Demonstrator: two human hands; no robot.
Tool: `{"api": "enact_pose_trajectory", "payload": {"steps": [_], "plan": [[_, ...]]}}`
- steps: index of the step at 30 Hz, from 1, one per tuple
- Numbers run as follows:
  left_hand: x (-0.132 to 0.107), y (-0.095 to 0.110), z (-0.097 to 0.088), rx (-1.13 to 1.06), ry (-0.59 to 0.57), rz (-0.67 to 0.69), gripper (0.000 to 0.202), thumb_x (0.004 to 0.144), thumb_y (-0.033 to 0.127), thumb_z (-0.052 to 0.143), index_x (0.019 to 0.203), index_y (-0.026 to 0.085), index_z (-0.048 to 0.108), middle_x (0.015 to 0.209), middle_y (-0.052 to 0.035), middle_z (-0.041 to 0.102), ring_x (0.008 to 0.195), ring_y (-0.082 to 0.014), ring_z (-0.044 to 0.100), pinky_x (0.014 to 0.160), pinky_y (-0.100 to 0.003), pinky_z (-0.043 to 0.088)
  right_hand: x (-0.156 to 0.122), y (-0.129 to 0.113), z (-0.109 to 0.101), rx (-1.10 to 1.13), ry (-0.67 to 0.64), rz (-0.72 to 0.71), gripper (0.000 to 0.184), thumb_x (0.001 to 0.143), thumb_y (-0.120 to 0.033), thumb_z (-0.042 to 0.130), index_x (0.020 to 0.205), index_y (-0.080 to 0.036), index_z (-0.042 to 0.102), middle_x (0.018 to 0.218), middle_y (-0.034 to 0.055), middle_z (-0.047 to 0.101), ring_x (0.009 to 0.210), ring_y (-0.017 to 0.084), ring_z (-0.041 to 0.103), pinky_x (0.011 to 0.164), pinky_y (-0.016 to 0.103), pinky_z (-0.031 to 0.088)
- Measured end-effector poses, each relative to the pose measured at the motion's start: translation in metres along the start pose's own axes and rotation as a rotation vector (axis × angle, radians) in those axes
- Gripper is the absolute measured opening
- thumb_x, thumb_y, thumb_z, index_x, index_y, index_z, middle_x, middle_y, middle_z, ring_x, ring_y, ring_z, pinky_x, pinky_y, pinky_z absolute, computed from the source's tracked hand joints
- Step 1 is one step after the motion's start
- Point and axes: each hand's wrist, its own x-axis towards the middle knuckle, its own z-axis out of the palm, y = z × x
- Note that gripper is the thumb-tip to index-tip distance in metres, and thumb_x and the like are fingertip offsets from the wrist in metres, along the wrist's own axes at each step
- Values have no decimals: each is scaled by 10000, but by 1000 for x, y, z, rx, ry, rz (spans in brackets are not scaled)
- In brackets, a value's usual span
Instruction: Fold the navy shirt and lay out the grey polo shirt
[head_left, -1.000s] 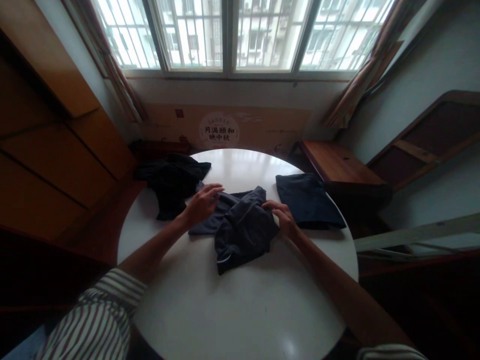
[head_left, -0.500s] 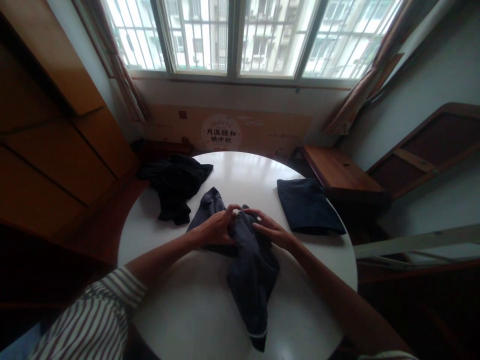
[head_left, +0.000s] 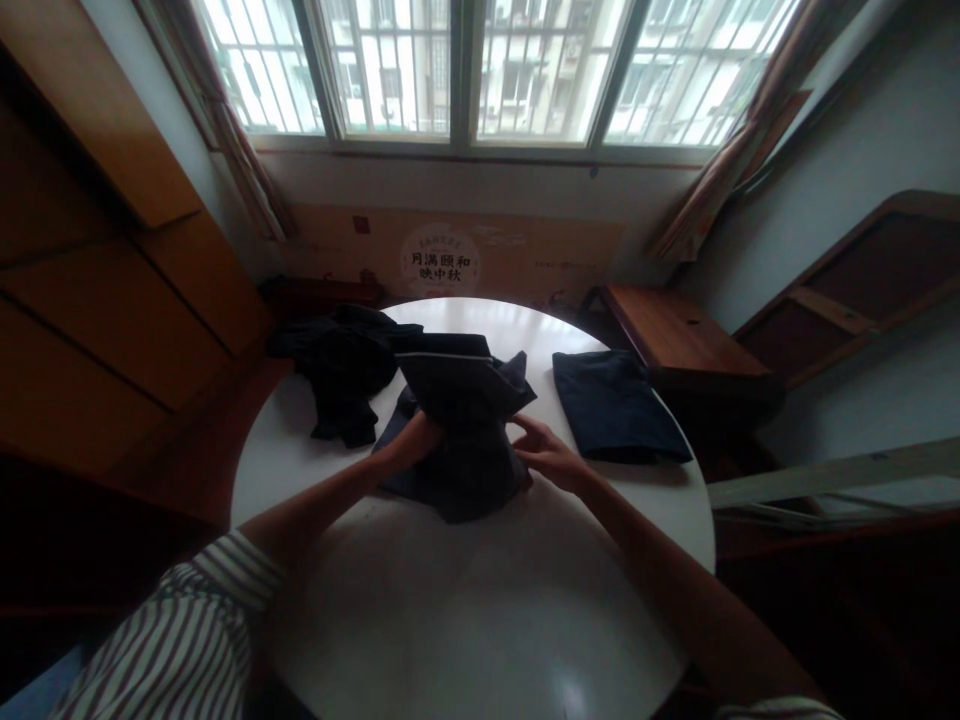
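A dark grey garment (head_left: pixel 472 470) is bunched in front of me over the middle of the white round table (head_left: pixel 465 610). One end of it, with a thin white stripe and a black hem, is flung up and away from me. My left hand (head_left: pixel 414 438) grips its left side, the fingertips hidden behind the cloth. At the right edge my right hand (head_left: pixel 551 458) has its bent fingers on the fabric; their tips are partly covered. What kind of garment it is cannot be made out.
A crumpled black garment (head_left: pixel 345 370) lies at the table's left edge. On the right rests a folded navy garment (head_left: pixel 619 408). Beyond the table are a small wooden table (head_left: pixel 682 335) and a printed banner (head_left: pixel 540 250) below the barred window.
The striped end of the grey garment has swung from hanging toward me up to the far side. Both hands stay close to the cloth, the left one a little farther left.
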Motion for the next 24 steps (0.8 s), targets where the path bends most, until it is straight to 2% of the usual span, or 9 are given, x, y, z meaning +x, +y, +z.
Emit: {"api": "enact_pose_trajectory", "payload": {"steps": [3,6,8,10,12,14,16,20,24], "plan": [[1,0,4,106,-85,0,222,758,312,733,911,155,696,893,-65,707,853,-239,642,733,-309,537,6,1,3,-3,239,-83,445,759,-521,768,1016,-191,616,606,-43,617,466,109,565,424,209,459],[2,10,8,11,-51,14,352,807,427,706,1039,163,679,964,-79,710,921,-235,664,833,-332,535,9,-2,2,-77,416,-176,334,774,-490,759,803,-186,623,656,-24,608,535,108,550,484,229,478],[0,20,10,-147,-21,-34,450,879,541,591,1132,172,645,1016,-92,705,932,-225,676,841,-341,536,9,-4,2,-177,443,-252,286,771,-444,768,792,-186,646,733,3,641,633,138,591,588,268,521],[-3,26,13,-228,-62,-96,496,893,605,539,1118,175,642,1008,-95,705,899,-221,686,794,-333,545,7,-4,3,-278,393,-296,244,762,-403,774,816,-188,671,797,23,666,733,175,622,688,310,539],[-5,28,15,-187,-110,-88,441,842,566,644,1050,177,654,984,-78,703,888,-220,682,761,-308,543,5,-2,4,-332,306,-301,221,756,-378,773,822,-188,683,802,27,669,766,190,627,731,333,537],[-5,27,15,-116,-92,-29,344,803,465,719,978,175,660,932,-50,696,866,-203,668,741,-275,531,4,1,3,-298,270,-305,214,737,-364,780,812,-189,681,783,22,663,747,182,619,729,334,534],[-2,24,13,-134,-5,3,264,817,397,684,958,177,651,866,-22,676,795,-171,646,692,-247,517,4,2,0,-163,350,-341,215,701,-340,785,814,-200,667,778,11,656,715,165,607,698,312,531],[8,28,3,-418,164,-72,201,760,268,570,947,195,588,755,19,613,631,-132,578,565,-225,486,5,-6,-9,89,586,-394,227,674,-222,683,894,-239,631,815,-8,651,690,144,593,665,283,528],[10,33,-6,-526,6,-174,140,654,265,547,770,187,555,634,15,543,534,-129,515,512,-248,477,9,-10,-9,55,637,-373,205,640,-193,641,840,-228,611,759,0,631,671,163,581,674,313,527]]}}
